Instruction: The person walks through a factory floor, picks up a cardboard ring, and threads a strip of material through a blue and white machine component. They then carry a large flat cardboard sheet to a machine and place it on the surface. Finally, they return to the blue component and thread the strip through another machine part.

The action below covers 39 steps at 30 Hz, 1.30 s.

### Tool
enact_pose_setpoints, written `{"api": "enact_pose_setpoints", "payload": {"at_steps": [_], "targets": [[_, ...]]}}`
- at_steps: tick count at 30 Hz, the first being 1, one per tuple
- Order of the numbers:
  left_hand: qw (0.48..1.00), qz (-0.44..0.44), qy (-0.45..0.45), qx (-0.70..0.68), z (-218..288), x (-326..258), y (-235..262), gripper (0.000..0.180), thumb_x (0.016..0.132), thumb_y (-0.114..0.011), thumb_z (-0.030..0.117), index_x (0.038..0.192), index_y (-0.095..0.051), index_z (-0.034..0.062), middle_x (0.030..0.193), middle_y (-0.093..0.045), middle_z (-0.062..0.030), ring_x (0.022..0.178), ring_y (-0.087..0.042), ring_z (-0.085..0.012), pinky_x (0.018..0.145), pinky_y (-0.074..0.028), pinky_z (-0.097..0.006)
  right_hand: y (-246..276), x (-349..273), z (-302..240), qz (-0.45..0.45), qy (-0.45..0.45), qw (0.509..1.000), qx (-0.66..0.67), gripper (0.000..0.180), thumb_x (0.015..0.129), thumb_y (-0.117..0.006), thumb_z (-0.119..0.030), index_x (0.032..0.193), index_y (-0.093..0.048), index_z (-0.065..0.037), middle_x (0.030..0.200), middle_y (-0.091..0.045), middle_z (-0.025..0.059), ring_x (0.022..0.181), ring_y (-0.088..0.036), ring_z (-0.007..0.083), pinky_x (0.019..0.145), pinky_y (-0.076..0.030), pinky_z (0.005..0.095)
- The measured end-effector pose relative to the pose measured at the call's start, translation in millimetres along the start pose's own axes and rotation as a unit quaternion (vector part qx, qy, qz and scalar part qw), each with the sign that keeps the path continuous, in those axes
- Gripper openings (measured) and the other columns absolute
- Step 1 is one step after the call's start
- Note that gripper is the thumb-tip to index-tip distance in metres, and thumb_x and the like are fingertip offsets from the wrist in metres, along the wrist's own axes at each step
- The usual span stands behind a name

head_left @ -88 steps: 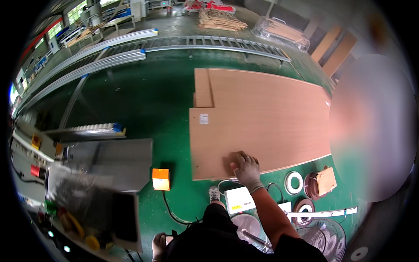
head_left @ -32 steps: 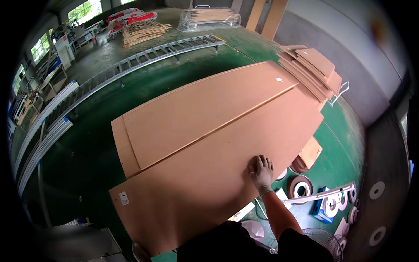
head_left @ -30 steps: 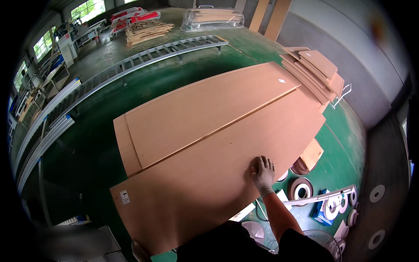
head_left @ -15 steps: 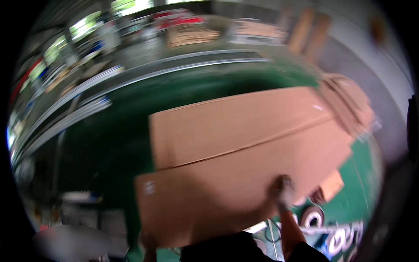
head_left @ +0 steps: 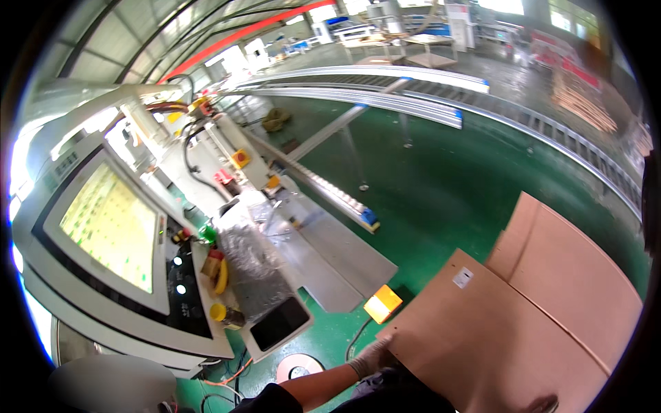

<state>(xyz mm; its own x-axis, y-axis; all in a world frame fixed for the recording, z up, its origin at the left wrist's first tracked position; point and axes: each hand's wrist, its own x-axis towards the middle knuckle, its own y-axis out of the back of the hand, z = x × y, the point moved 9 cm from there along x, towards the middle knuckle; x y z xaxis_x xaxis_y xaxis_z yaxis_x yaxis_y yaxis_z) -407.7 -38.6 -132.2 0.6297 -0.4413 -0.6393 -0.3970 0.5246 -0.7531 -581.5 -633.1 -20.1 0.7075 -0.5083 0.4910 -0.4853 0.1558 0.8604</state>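
Observation:
A large brown cardboard sheet (head_left: 475,330) with a crease and a small white label slants across the lower right in front of me. At its lower left corner my left hand (head_left: 372,356), in a light glove, is closed on the edge. My right hand (head_left: 545,405) shows only partly at the bottom of the view, at the sheet's near side. Its dark fingertips rest on the cardboard while the rest is hidden. The farther panel (head_left: 571,275) of the sheet reaches to the right beyond the crease.
To my left stands a machine with a lit screen (head_left: 110,227) and a ledge holding a phone-like black tablet (head_left: 279,323) and a yellow-lidded jar (head_left: 226,315). A yellow foot pedal box (head_left: 383,303) sits on the green floor near the sheet's corner. Metal roller rails (head_left: 406,103) run behind.
My view has swung left, bringing the machine into sight. The cardboard sheet now lies farther right in the view, with both hands still at it.

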Motion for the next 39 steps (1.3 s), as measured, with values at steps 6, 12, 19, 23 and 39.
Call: {"api": "enact_pose_setpoints", "payload": {"at_steps": [6, 12, 19, 23, 39], "targets": [[0.999, 0.019, -0.029, 0.009, -24.2, 12.2, -28.5, 0.066, 0.1, -0.068, 0.036, 0.154, -0.044, 0.0063, 0.155, -0.053, -0.0109, 0.145, -0.047, -0.03, 0.123, -0.034, -0.047, 4.1, 19.3, -36.4, 0.044, 0.021, 0.999, 0.018, 0.054, 0.111, -0.033, -0.049, 0.129, -0.057, -0.004, 0.119, -0.065, 0.0146, 0.105, -0.063, 0.0315, 0.085, -0.053, 0.0444], [0.996, 0.024, -0.046, 0.068, -10.9, 8.7, -26.8, 0.059, 0.104, -0.062, 0.036, 0.153, -0.047, 0.0051, 0.156, -0.052, -0.0108, 0.144, -0.047, -0.0286, 0.122, -0.035, -0.045, 0.2, 39.9, -85.8, 0.033, 0.038, 0.997, 0.059, 0.06, 0.109, -0.033, -0.056, 0.123, -0.06, -0.005, 0.114, -0.065, 0.0174, 0.101, -0.063, 0.0358, 0.084, -0.052, 0.0497], [0.999, -0.024, -0.025, 0.014, -17.2, 7.4, -30.7, 0.06, 0.107, -0.057, 0.036, 0.155, -0.042, 0.0031, 0.158, -0.049, -0.0098, 0.146, -0.046, -0.0276, 0.122, -0.035, -0.044, -2.0, 40.4, -91.1, 0.026, 0.045, 0.995, 0.089, 0.067, 0.106, -0.032, -0.063, 0.116, -0.064, -0.005, 0.107, -0.065, 0.0206, 0.096, -0.063, 0.0409, 0.083, -0.05, 0.056], [1.0, -0.008, -0.021, -0.008, -14.2, -17.0, -60.6, 0.061, 0.107, -0.056, 0.037, 0.157, -0.039, 0.0054, 0.16, -0.047, -0.0091, 0.145, -0.047, -0.0265, 0.121, -0.038, -0.047, -0.7, 46.5, -102.1, -0.033, 0.003, 0.996, 0.087, 0.06, 0.105, -0.047, -0.056, 0.128, -0.063, -0.003, 0.125, -0.062, 0.0248, 0.113, -0.06, 0.0452, 0.096, -0.049, 0.0564], [0.97, -0.016, -0.173, 0.17, 63.8, 13.6, -37.2, 0.044, 0.108, -0.047, 0.029, 0.136, -0.058, -0.0022, 0.136, -0.065, -0.0159, 0.125, -0.063, -0.0311, 0.106, -0.052, -0.047, -18.4, 41.4, -67.4, -0.086, -0.081, 0.991, 0.061, 0.053, 0.087, -0.067, -0.013, 0.138, -0.059, -0.002, 0.149, -0.054, 0.0206, 0.14, -0.045, 0.0418, 0.12, -0.033, 0.051]]}}
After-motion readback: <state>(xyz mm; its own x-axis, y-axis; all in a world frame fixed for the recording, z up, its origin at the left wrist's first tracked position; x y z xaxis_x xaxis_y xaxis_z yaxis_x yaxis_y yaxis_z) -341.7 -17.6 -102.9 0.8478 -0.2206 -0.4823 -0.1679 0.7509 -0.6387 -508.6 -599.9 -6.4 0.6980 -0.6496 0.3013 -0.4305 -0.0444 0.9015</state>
